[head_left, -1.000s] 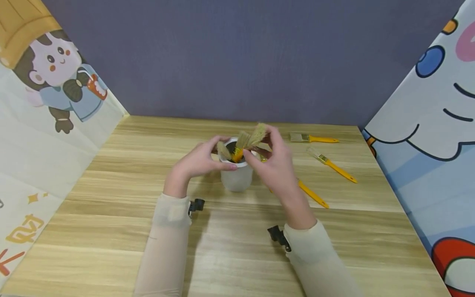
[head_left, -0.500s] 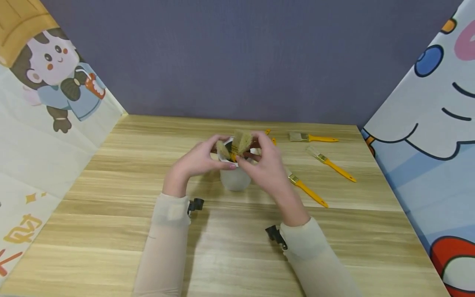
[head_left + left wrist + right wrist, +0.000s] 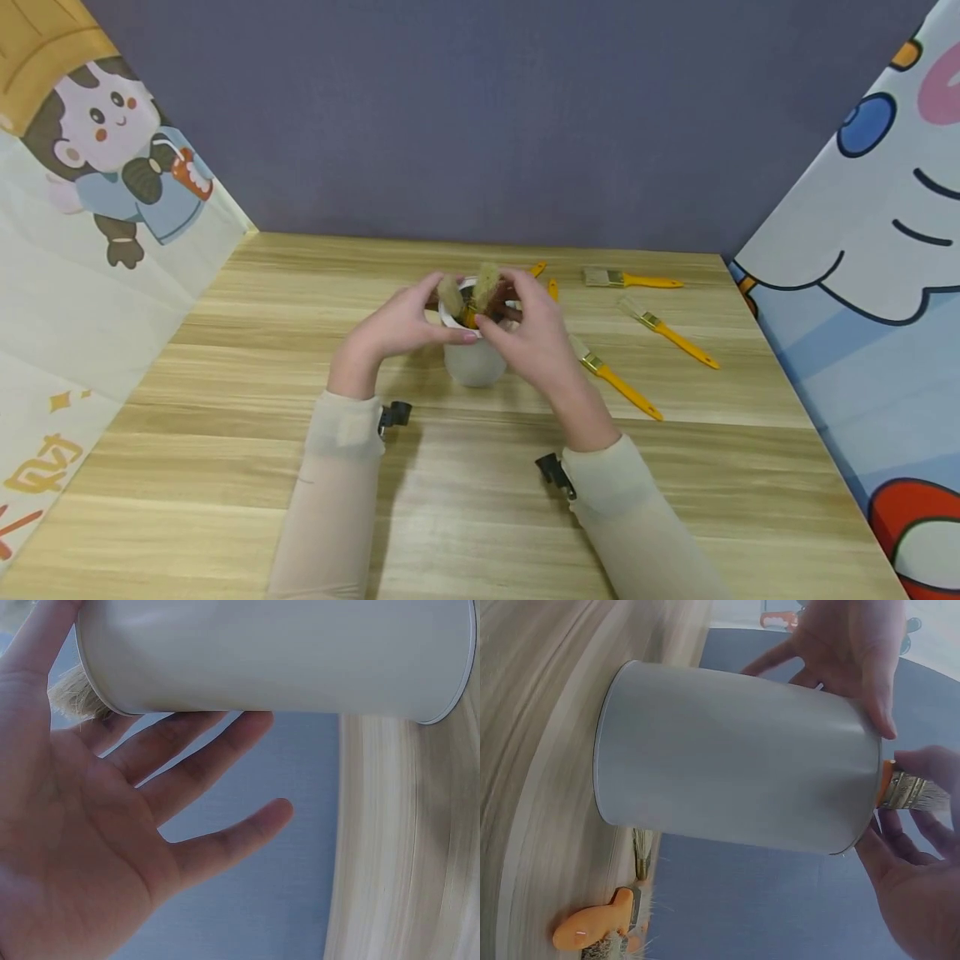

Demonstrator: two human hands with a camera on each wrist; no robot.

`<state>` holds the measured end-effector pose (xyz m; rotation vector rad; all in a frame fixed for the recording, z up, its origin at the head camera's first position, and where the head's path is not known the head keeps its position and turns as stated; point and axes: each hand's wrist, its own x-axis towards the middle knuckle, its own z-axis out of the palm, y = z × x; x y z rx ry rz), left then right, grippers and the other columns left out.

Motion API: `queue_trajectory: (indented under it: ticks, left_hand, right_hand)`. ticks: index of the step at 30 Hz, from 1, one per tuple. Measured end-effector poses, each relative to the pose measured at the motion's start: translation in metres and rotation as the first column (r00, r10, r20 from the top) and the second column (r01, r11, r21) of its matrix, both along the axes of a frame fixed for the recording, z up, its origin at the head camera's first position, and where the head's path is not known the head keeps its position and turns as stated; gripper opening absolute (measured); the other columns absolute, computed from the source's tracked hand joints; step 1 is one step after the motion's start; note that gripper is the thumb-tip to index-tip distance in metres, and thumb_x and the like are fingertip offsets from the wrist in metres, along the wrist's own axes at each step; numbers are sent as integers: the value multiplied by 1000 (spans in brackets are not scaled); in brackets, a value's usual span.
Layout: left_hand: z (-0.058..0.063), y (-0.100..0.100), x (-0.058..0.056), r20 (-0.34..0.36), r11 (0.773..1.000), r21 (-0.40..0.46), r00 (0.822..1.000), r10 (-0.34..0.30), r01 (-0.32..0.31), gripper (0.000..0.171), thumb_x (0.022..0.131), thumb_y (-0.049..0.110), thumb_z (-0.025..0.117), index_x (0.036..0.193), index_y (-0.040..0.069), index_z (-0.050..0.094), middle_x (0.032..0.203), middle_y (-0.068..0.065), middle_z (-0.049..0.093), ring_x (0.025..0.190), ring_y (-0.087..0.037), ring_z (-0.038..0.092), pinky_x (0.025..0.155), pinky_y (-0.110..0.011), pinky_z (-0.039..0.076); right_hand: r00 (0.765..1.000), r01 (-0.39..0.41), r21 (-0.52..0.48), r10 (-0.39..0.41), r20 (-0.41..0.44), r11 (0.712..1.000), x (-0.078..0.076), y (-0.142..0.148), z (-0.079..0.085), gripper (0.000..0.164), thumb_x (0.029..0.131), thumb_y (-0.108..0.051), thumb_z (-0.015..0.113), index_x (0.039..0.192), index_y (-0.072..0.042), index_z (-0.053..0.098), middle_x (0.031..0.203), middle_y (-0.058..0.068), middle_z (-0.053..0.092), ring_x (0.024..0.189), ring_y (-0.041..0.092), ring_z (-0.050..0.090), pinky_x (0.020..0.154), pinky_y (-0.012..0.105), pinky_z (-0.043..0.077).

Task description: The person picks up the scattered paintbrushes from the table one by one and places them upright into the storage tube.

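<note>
A white cylindrical cup (image 3: pixel 475 367) stands upright on the table. My left hand (image 3: pixel 401 321) holds it near the rim, thumb on the near side and fingers on the far side; in the left wrist view the little finger sticks out away from the cup (image 3: pixel 270 656). At the mouth, my right hand (image 3: pixel 534 325) pinches a paintbrush (image 3: pixel 909 792), bristles up, its orange handle going down inside the cup. Another brush's bristles (image 3: pixel 451 297) lean out at the left of the rim. The lower handles are hidden by the cup wall.
Right of the cup lie loose paintbrushes with yellow handles: one at the back (image 3: pixel 651 281), one at the right (image 3: pixel 671 335), one nearer (image 3: pixel 621 385). More handle ends (image 3: pixel 553 289) show behind my right hand. A dark wall (image 3: pixel 480 125) closes off the table's back.
My right hand has moved left and slightly down, lowering its brush further into the cup and making its bristles more upright. The left hand has stayed at the rim.
</note>
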<state>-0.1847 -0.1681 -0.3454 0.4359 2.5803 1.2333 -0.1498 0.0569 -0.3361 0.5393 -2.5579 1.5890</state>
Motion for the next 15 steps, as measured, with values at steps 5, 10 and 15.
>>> queue_trajectory:
  ticks: [5, 10, 15]
  left_hand:
    - [0, 1, 0, -1, 1000, -7, 1000, -1, 1, 99, 82, 56, 90, 162, 25, 40, 154, -3, 58, 146, -28, 53, 121, -58, 44]
    - [0, 0, 0, -11, 1000, -14, 1000, -1, 1, 99, 81, 57, 89, 162, 27, 41, 154, -2, 58, 146, -29, 53, 120, -57, 44]
    - [-2, 0, -1, -6, 1000, -2, 1000, -3, 3, 98, 80, 58, 90, 161, 29, 42, 152, -1, 59, 144, -28, 54, 120, -58, 44]
  right_hand:
    - [997, 14, 136, -3, -81, 991, -2, 0, -2, 67, 96, -12, 78, 154, -3, 47, 143, 14, 57, 131, 30, 60, 108, 42, 58]
    - [989, 18, 162, 7, -150, 987, -4, 0, -6, 67, 96, -11, 78, 155, -4, 47, 142, 15, 58, 131, 31, 60, 111, 44, 56]
    - [973, 28, 177, 14, -230, 984, -6, 2, -7, 62, 96, -10, 79, 151, -4, 52, 134, 14, 61, 126, 30, 63, 112, 44, 55]
